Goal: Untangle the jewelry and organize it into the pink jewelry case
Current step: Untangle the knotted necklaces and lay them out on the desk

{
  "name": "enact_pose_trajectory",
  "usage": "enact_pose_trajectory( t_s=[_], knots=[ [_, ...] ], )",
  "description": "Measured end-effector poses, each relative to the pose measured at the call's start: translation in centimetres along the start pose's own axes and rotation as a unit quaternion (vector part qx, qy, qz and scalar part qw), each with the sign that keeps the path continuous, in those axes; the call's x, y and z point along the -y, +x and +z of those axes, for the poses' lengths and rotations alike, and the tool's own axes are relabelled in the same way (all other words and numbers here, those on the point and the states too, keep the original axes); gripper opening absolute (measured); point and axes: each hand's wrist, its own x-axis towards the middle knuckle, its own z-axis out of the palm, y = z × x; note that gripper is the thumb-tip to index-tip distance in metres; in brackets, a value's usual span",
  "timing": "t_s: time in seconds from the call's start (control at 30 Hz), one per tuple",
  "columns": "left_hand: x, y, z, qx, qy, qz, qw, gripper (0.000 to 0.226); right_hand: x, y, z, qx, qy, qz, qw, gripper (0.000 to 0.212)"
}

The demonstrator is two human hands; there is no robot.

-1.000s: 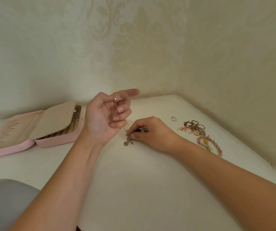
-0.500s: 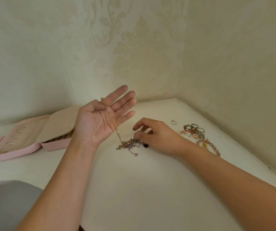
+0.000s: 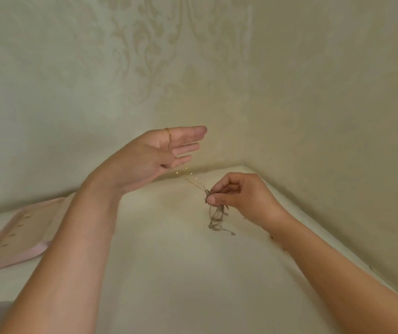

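I've lifted the tangle (image 3: 216, 216).
Fingers of my right hand (image 3: 243, 198) pinch it; my left hand (image 3: 154, 157), fingers straight, draws one chain (image 3: 168, 138) out.

Tangled chains (image 3: 216, 218) dangle; pink case (image 3: 24, 227) lies open.

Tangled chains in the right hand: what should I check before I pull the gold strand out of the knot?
1. Right hand pinches the tangle firmly: ok.
2. Gold chain secured on the left hand: not ok, it is only draped over straight fingers.
3. Chain runs free between the hands, no extra snag: cannot tell, too thin and blurred.
4. Tangle hangs clear of the table: cannot tell.
5. Pink jewelry case open and ready at the left: ok, though partly hidden by the left forearm.
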Motion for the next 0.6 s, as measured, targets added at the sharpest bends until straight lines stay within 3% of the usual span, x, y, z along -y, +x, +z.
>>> enact_pose_trajectory(
  t_s=[0.13, 0.33, 0.43, 0.53, 0.6],
  knots=[
    [0.2, 2.2, 2.0, -0.019, 0.047, 0.059, 0.997, 0.092, 0.6, -0.1, -1.1, -0.023, -0.053, 0.017, 0.998, 0.022],
    [4.0, 5.0, 5.5, -0.227, 0.113, 0.113, 0.961, 0.099, 0.1, 0.3, -1.5, -0.042, -0.130, 0.061, 0.989, 0.027],
    [6.6, 5.2, 5.6, -0.264, 0.205, 0.142, 0.932, 0.075, -0.4, 0.5, -1.6, -0.059, -0.151, 0.061, 0.985, 0.026],
    [8.4, 4.9, 4.8, -0.213, 0.129, 0.057, 0.967, 0.034, -0.7, 0.7, -1.7, -0.085, -0.137, 0.035, 0.986, 0.022],
    [8.8, 4.7, 4.7, -0.159, 0.055, 0.010, 0.986, 0.026, -0.9, 0.9, -1.6, -0.092, -0.132, 0.020, 0.987, 0.015]
  ],
)
